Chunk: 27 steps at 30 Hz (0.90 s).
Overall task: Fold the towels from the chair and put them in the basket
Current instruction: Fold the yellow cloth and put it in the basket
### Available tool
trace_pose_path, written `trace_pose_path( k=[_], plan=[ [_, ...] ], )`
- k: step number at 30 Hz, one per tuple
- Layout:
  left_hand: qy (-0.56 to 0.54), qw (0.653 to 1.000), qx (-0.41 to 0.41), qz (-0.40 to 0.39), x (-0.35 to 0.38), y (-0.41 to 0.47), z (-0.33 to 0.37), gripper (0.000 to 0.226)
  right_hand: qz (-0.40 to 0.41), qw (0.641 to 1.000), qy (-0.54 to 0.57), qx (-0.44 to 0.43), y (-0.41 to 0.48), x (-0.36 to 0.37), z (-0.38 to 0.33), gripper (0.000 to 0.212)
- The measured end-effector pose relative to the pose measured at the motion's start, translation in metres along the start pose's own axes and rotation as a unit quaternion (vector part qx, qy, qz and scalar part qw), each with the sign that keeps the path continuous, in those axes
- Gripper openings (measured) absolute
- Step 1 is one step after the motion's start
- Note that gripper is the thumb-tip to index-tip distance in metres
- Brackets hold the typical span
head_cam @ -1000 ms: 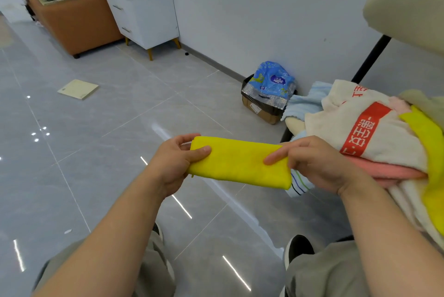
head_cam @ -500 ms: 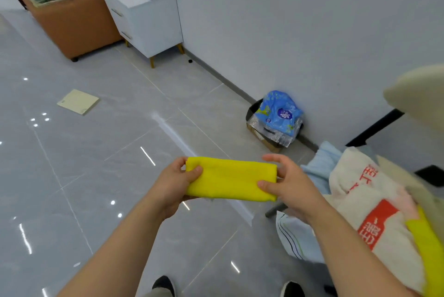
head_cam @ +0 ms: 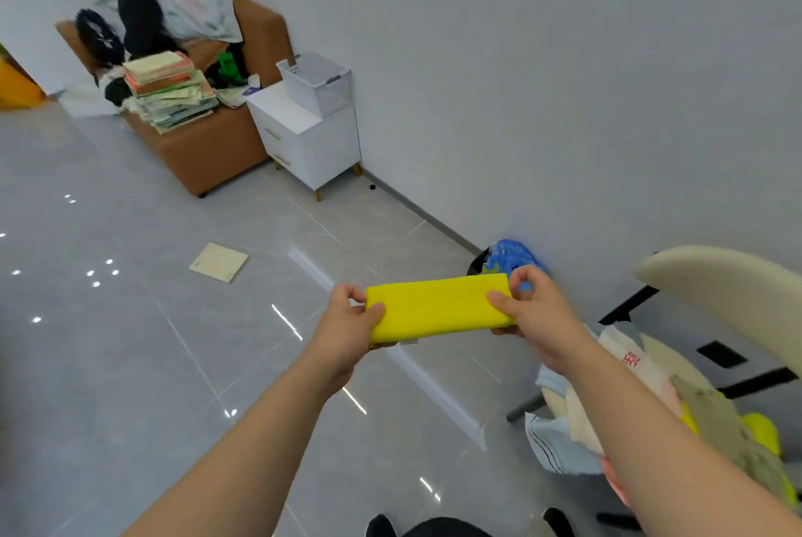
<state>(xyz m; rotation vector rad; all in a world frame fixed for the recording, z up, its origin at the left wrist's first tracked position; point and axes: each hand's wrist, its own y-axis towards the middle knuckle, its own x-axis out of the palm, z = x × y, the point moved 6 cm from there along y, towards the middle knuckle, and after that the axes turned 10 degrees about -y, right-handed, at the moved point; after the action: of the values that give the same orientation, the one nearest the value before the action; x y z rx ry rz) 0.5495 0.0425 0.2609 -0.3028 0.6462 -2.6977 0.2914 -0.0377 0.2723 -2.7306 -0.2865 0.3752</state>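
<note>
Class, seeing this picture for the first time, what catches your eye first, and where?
A bright yellow towel, folded into a strip, sits mid-frame, gripped at its ends by the left hand and right hand. A white basket stands on a white cabinet at upper left; more towels lie heaped on the chair at lower right.
</note>
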Motion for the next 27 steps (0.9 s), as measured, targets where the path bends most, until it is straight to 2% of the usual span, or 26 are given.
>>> trace_pose_path(
  k=[3,5,8,12,20,27],
  plan=[
    [0.034,0.998,0.028,-0.036,-0.02,0.004,0.02,0.03,0.008,0.999,-0.037,-0.026,0.006,0.027,-0.018,0.019],
    [0.028,0.999,0.033,-0.034,-0.034,0.013,0.032,0.032,0.004,0.998,-0.043,-0.034,0.015,0.046,-0.027,0.009],
    [0.01,0.999,0.034,-0.027,-0.05,0.037,0.05,0.016,-0.001,0.998,-0.043,-0.046,0.041,0.068,-0.048,0.016],
    [0.028,0.999,0.022,-0.04,-0.066,0.094,0.072,0.01,-0.007,0.998,-0.043,-0.05,0.097,0.086,-0.076,0.02],
    [0.117,0.991,0.001,-0.063,-0.087,0.274,0.141,0.024,-0.051,0.997,-0.042,-0.027,0.282,0.129,-0.134,0.031],
    [0.121,0.992,0.016,-0.019,-0.107,0.429,0.261,0.024,-0.079,0.992,-0.096,-0.034,0.462,0.168,-0.252,0.029]
  ],
)
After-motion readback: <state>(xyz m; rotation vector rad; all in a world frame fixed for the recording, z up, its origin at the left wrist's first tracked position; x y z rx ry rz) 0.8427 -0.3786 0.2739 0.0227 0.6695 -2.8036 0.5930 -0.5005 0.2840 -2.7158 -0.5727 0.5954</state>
